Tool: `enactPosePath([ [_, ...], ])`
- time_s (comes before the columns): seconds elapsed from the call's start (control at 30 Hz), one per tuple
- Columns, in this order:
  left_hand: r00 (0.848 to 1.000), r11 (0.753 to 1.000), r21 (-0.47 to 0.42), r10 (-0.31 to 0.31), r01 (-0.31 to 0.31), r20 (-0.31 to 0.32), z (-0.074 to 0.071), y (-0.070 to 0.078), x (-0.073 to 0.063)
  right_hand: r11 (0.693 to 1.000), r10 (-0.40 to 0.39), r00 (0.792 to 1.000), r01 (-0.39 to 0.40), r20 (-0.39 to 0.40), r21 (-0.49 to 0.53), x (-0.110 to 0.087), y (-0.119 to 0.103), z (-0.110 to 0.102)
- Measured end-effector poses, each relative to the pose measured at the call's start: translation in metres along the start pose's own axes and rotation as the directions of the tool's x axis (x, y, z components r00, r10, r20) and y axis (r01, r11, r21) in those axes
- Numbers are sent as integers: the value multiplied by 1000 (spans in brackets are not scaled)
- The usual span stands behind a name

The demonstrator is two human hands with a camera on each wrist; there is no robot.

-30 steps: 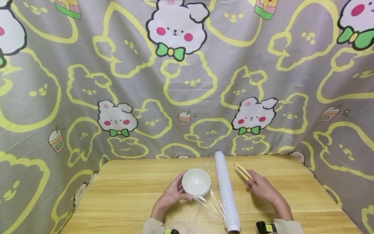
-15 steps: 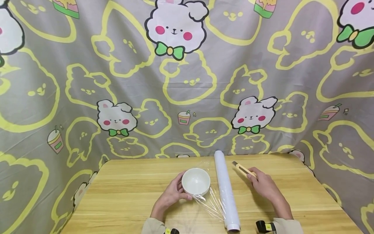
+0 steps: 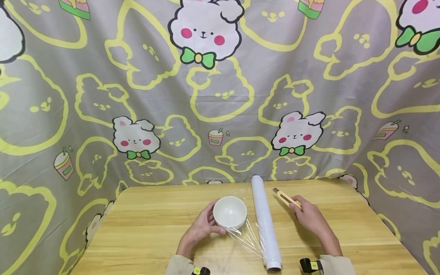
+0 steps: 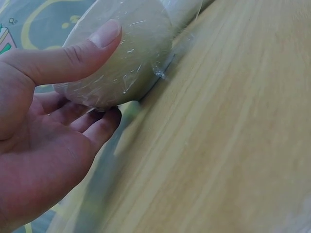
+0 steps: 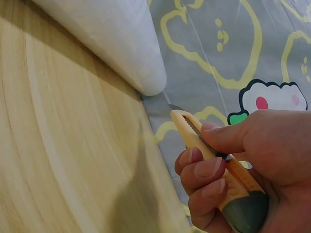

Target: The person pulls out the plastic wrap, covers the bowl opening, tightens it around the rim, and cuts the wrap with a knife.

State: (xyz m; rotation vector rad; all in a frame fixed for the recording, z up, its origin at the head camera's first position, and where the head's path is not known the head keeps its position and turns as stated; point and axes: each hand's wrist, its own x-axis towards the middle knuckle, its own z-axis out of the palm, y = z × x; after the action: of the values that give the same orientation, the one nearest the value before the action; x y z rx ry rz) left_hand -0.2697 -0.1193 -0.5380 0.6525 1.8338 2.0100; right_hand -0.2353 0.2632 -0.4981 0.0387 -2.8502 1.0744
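A small white bowl point(image 3: 230, 212) is held at its left side by my left hand point(image 3: 202, 226). In the left wrist view the thumb lies on the film-covered side of the bowl point(image 4: 141, 58), and the fingers curl underneath. Clear cling film point(image 3: 252, 240) stretches from the bowl to a long white cling film roll point(image 3: 265, 223) on its right. My right hand point(image 3: 310, 217) grips a yellow box cutter point(image 3: 283, 198) to the right of the roll. Its blade point(image 5: 174, 106) sticks out and points away, toward the roll's far end; the thumb presses on the slider.
Everything is on a wooden table point(image 3: 148, 221). A grey curtain point(image 3: 237, 103) with rabbit prints hangs behind the table's far edge and along both sides. The roll runs from near the front to the back edge, between the two hands.
The cutter's blade has come out of its handle, and the right hand has shifted slightly on the cutter, away from me. The left hand and bowl hold still; the head view has tilted slightly.
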Motion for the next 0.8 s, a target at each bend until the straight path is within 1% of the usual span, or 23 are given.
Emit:
enactPosePath([
  [0.1, 1000, 1000, 12, -8, 8, 19, -3, 3, -1, 1000, -2, 1000, 2, -5, 12, 2, 0, 2],
  [0.23, 999, 998, 59, -12, 9, 53, -7, 12, -6, 999, -6, 1000, 7, -26, 38, 5, -1, 5],
  [0.3, 998, 994, 104, -21, 15, 54, -8, 19, -8, 999, -5, 999, 7, -39, 51, 6, -2, 7],
  [0.33, 998, 988, 152, -27, 20, 49, -7, 24, -10, 998, 3, 999, -1, -42, 62, 6, -2, 7],
  [0.37, 999, 976, 216, -41, 33, 34, -6, 30, -13, 998, 9, 999, -5, -48, 69, 6, -3, 8],
  [0.4, 999, 955, 293, -51, 45, 15, -4, 37, -15, 997, 14, 998, -10, -57, 75, 6, -4, 8],
  [0.43, 998, 924, 378, -59, 56, -6, -1, 44, -17, 997, 20, 998, -14, -67, 81, 6, -6, 8],
  [0.5, 996, 849, 521, -73, 92, -57, 6, 59, -19, 996, 32, 995, -24, -90, 91, 5, -9, 8],
  [0.53, 994, 817, 567, -74, 104, -76, 10, 67, -18, 996, 32, 994, -23, -104, 91, 5, -12, 8],
  [0.57, 994, 795, 597, -66, 106, -89, 14, 73, -16, 995, 30, 993, -20, -112, 94, 6, -14, 8],
  [0.6, 994, 783, 614, -49, 98, -96, 17, 78, -12, 995, 30, 993, -18, -116, 100, 7, -17, 8],
  [0.63, 994, 782, 617, -32, 88, -101, 19, 83, -6, 994, 26, 993, -13, -118, 107, 8, -20, 7],
  [0.7, 995, 789, 611, -3, 64, -101, 24, 89, 8, 992, 16, 994, -2, -110, 128, 13, -27, 8],
  [0.73, 995, 790, 610, 8, 56, -101, 25, 91, 16, 988, 12, 995, 4, -100, 156, 15, -31, 8],
  [0.8, 994, 794, 605, 9, 58, -107, 29, 95, 31, 977, -1, 996, 20, -89, 211, 21, -41, 9],
])
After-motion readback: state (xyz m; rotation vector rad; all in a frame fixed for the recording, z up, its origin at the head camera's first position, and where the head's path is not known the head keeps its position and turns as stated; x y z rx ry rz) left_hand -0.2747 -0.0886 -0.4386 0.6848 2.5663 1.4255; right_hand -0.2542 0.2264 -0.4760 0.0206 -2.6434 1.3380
